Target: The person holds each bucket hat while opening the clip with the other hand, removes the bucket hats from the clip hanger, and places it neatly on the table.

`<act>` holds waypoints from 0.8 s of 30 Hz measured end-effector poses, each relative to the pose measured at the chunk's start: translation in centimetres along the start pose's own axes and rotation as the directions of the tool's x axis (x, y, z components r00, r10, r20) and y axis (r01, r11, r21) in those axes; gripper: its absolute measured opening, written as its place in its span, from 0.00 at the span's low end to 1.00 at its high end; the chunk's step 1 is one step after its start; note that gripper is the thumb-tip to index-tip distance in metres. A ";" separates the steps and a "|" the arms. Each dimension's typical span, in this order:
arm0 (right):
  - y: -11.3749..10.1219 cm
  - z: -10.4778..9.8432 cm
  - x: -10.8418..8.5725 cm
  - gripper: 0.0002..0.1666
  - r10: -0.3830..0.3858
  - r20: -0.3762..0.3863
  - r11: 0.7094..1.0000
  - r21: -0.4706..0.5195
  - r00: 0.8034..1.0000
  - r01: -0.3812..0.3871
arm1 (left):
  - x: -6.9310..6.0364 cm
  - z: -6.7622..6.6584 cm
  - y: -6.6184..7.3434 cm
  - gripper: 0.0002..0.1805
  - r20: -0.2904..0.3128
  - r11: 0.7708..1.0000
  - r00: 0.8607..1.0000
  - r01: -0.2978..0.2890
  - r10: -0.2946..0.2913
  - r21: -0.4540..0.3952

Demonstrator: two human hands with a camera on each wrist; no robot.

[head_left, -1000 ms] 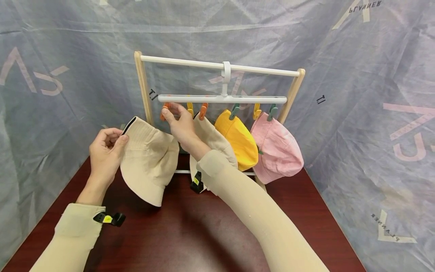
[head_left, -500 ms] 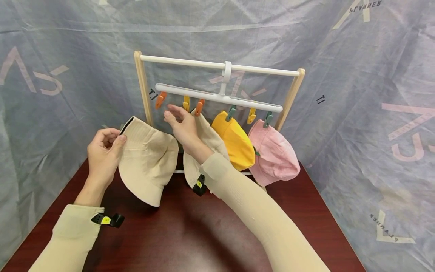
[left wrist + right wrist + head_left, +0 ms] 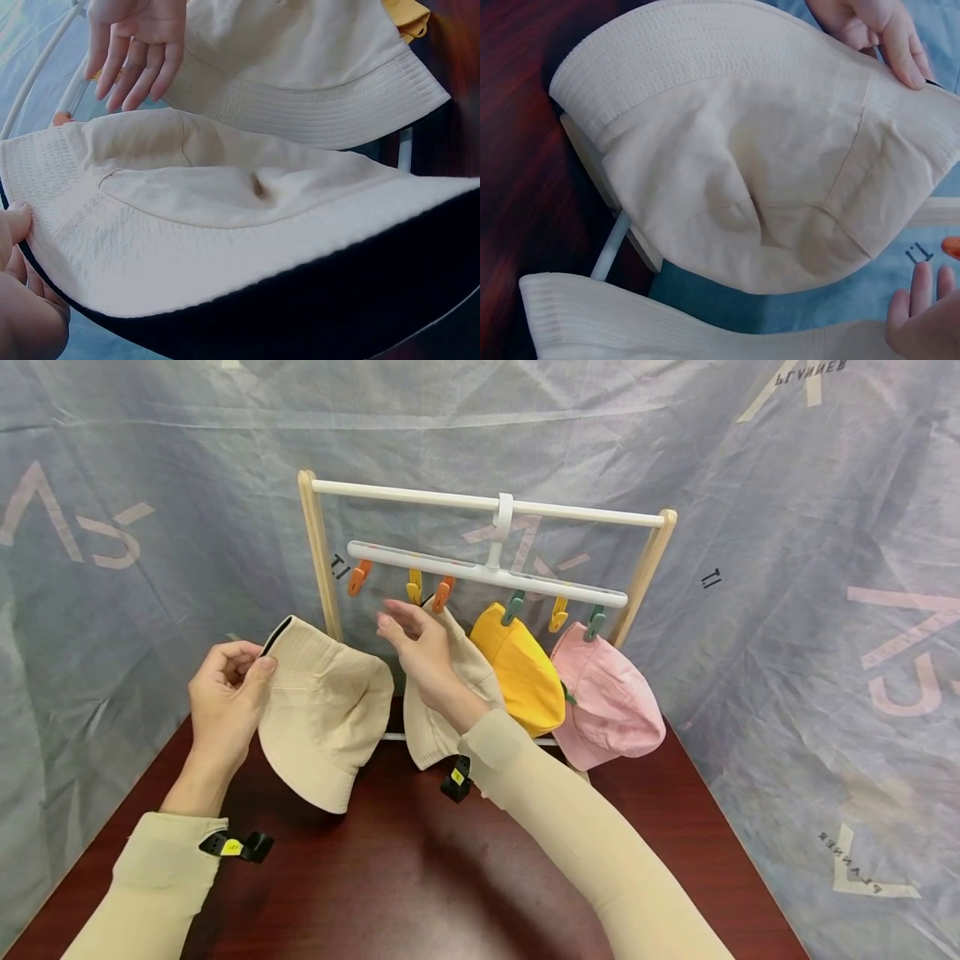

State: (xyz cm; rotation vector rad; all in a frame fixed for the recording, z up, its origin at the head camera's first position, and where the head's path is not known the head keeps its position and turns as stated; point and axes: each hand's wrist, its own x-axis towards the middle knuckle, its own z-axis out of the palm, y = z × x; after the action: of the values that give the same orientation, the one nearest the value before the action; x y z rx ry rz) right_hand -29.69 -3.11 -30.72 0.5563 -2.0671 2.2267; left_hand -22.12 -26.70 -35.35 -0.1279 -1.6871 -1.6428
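Observation:
My left hand (image 3: pixel 225 706) pinches a cream bucket hat (image 3: pixel 322 710) by the edge of its brim, thumb in front. The crown points right, and the dark underside of the brim shows in the left wrist view. My right hand (image 3: pixel 431 664) holds nothing; its fingers are loosely bent, below and right of the leftmost orange clip (image 3: pixel 359 578). Behind that hand a second cream bucket hat (image 3: pixel 427 735), partly covered, hangs from another orange clip (image 3: pixel 444 594) and maybe the yellow clip (image 3: pixel 414 586) beside it. All these clips hang from a white hanger (image 3: pixel 420 562).
The hanger hooks onto the rail (image 3: pixel 405 495) of a wooden-legged rack. A yellow hat (image 3: pixel 517 672) and a pink hat (image 3: pixel 611 702) hang farther right, from green clips. A dark red table (image 3: pixel 360 893) lies below, with grey cloth (image 3: pixel 787 693) around it.
My right hand has let go of the leftmost orange clip and moved right and slightly down. The hanger's left end has risen, so it slopes down rightward. My left hand has barely moved.

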 end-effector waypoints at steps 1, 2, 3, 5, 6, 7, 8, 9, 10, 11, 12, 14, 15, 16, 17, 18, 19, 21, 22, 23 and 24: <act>0.1 -0.2 -0.1 0.23 0.004 0.004 1.000 0.003 1.000 -0.004 | 0.0 0.0 0.0 0.08 -0.001 1.000 1.000 -0.001 0.001 0.001; 0.2 -0.4 -0.3 0.23 0.005 0.009 1.000 0.010 1.000 -0.005 | 0.0 0.0 0.1 0.08 -0.002 1.000 1.000 -0.002 0.002 -0.002; 0.3 -0.6 -0.4 0.23 0.006 0.012 1.000 0.014 1.000 -0.006 | 0.0 0.0 0.2 0.08 -0.003 1.000 1.000 -0.003 0.003 -0.004; 0.5 -0.9 -0.8 0.23 0.004 0.016 1.000 0.011 1.000 -0.005 | 0.0 0.0 0.3 0.08 -0.004 1.000 1.000 -0.002 0.002 -0.023; 0.6 -1.1 -0.9 0.23 0.004 0.019 1.000 0.008 1.000 -0.004 | 0.0 0.1 0.3 0.08 -0.004 1.000 1.000 -0.002 0.002 -0.029; 0.7 -1.2 -1.1 0.23 0.002 0.021 1.000 0.012 1.000 -0.002 | 0.0 0.1 0.4 0.08 -0.003 0.999 1.000 -0.001 0.000 -0.041; 0.8 -1.3 -1.3 0.23 0.002 0.023 1.000 0.016 1.000 -0.002 | 0.0 0.1 0.5 0.07 -0.003 0.999 1.000 0.001 -0.001 -0.050; 0.8 -1.4 -1.5 0.23 0.005 0.025 1.000 0.014 1.000 -0.005 | 0.0 0.1 0.5 0.07 -0.003 0.998 1.000 0.002 -0.003 -0.059; 0.9 -1.5 -1.7 0.23 0.006 0.027 1.000 0.016 1.000 -0.006 | 0.0 0.1 0.6 0.07 -0.003 0.998 1.000 0.005 -0.006 -0.066; 1.0 -1.6 -1.9 0.22 0.007 0.032 1.000 0.020 0.999 -0.008 | 0.0 0.1 0.7 0.07 -0.004 0.998 1.000 0.006 -0.007 -0.067; 1.2 -1.7 -2.1 0.22 0.009 0.035 1.000 0.023 0.999 -0.010 | 0.0 0.1 0.8 0.07 -0.005 0.997 1.000 0.008 -0.009 -0.071; 1.6 -1.9 -2.5 0.22 0.013 0.037 1.000 0.018 0.999 -0.013 | 0.0 0.0 0.9 0.08 -0.006 0.997 1.000 0.011 -0.011 -0.078; 1.8 -2.0 -2.7 0.22 0.013 0.039 1.000 0.013 0.999 -0.014 | 0.0 0.0 0.9 0.08 -0.007 0.997 1.000 0.011 -0.012 -0.080; 2.1 -2.1 -2.9 0.23 0.013 0.039 1.000 0.008 0.999 -0.013 | -0.1 0.0 1.0 0.07 -0.009 0.997 1.000 0.011 -0.012 -0.081; 2.3 -2.2 -3.1 0.23 0.016 0.037 1.000 0.003 0.999 -0.016 | -0.1 0.0 1.0 0.07 -0.011 0.996 1.000 0.010 -0.011 -0.084; 2.6 -2.3 -3.3 0.23 0.019 0.034 1.000 -0.004 0.999 -0.018 | -0.1 0.0 1.0 0.07 -0.014 0.996 1.000 0.010 -0.011 -0.091; 2.8 -2.4 -3.5 0.24 0.019 0.033 1.000 -0.008 0.999 -0.018 | -0.1 0.0 1.0 0.07 -0.017 0.995 1.000 0.009 -0.011 -0.100; 3.4 -2.5 -3.8 0.25 0.027 0.024 1.000 -0.013 0.999 -0.027 | -0.1 0.0 1.1 0.07 -0.023 0.993 1.000 0.010 -0.013 -0.120; 3.6 -2.6 -4.0 0.25 0.029 0.018 1.000 -0.012 0.999 -0.029 | -0.1 0.0 1.1 0.07 -0.026 0.992 1.000 0.010 -0.014 -0.130; 3.9 -2.7 -4.2 0.25 0.032 0.012 0.999 -0.011 0.999 -0.032 | -0.1 0.0 1.2 0.07 -0.029 0.991 0.999 0.010 -0.014 -0.133; 4.1 -2.7 -4.4 0.25 0.038 0.007 0.999 -0.010 0.999 -0.038 | -0.1 0.0 1.2 0.07 -0.030 0.990 0.999 0.010 -0.014 -0.138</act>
State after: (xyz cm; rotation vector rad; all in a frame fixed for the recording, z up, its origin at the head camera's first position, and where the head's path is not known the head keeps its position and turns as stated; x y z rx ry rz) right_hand -27.34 0.00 -36.06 0.5299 -2.1080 2.2370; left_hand -21.36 -26.46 -34.42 -0.1584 -1.5536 -1.7614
